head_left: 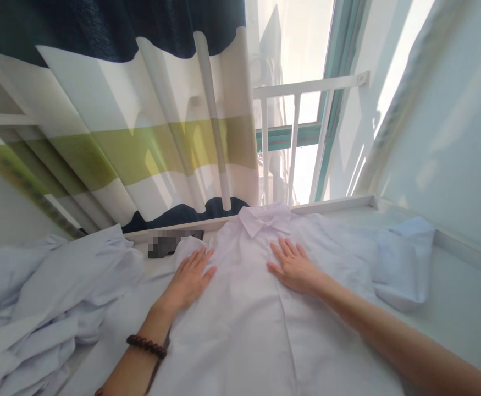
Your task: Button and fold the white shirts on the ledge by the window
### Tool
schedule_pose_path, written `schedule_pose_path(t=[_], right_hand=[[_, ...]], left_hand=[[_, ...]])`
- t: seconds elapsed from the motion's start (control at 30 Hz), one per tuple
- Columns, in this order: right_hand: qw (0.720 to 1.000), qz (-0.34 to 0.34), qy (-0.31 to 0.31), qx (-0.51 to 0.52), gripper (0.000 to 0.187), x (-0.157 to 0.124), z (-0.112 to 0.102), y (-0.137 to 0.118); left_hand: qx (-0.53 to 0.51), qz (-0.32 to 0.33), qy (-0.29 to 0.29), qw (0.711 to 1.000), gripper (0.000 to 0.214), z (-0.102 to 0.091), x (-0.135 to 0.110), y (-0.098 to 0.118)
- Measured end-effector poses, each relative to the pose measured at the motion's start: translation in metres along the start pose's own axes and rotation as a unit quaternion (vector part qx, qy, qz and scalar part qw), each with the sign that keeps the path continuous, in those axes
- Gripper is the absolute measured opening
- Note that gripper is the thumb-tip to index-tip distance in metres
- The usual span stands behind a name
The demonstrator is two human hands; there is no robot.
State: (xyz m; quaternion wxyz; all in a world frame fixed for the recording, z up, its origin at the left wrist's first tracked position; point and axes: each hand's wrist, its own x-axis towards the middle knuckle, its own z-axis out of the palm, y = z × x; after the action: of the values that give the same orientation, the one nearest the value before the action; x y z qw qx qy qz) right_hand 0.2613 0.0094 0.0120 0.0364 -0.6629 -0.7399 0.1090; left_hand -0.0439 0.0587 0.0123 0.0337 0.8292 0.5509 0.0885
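A white collared shirt (240, 308) lies spread out front side up, its collar (265, 219) at the far edge of the white surface. My left hand (191, 278) rests flat on the shirt's left side below the shoulder, fingers spread. On the other side of the front, my right hand (293, 267) also lies flat with fingers apart. Neither hand grips the cloth. The right sleeve (403, 264) stretches out toward the wall, partly folded. Part of the left side is covered by my left forearm, which wears a dark beaded bracelet.
Rumpled white garments (50, 302) are heaped at the left. A dark, pixelated object (174, 242) lies behind my left hand. Beyond the raised edge (339, 205) hang a striped curtain (174, 143) and a white window railing (306, 87). A pale wall (463, 143) borders the right.
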Motion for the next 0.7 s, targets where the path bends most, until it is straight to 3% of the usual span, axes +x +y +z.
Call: schedule_pose_path(t=[0.13,0.37,0.47,0.57,0.63,0.7], right_hand=[[0.999,0.000,0.045,-0.029,0.064,-0.010,0.010,0.025],[0.997,-0.051,0.051,-0.025,0.067,-0.005,0.005,0.055],[0.996,-0.087,0.029,-0.019,0.068,-0.002,-0.001,0.066],[0.997,-0.067,0.013,-0.028,0.065,0.003,-0.005,0.062],[0.999,-0.029,0.018,-0.035,0.063,0.007,-0.005,0.045],[0.998,0.003,0.041,-0.038,0.063,0.011,0.000,0.020]], left_hand=[[0.021,-0.028,-0.025,0.999,0.067,0.008,-0.007,-0.003],[0.017,-0.047,-0.003,0.999,0.069,0.006,-0.021,0.004],[0.026,-0.020,0.026,0.999,0.057,-0.011,-0.034,-0.012],[0.100,-0.113,0.051,0.987,0.047,-0.039,-0.056,-0.043],[0.126,-0.206,-0.020,0.970,0.042,-0.058,-0.072,-0.062],[0.114,-0.260,-0.108,0.953,0.040,-0.072,-0.085,-0.074]])
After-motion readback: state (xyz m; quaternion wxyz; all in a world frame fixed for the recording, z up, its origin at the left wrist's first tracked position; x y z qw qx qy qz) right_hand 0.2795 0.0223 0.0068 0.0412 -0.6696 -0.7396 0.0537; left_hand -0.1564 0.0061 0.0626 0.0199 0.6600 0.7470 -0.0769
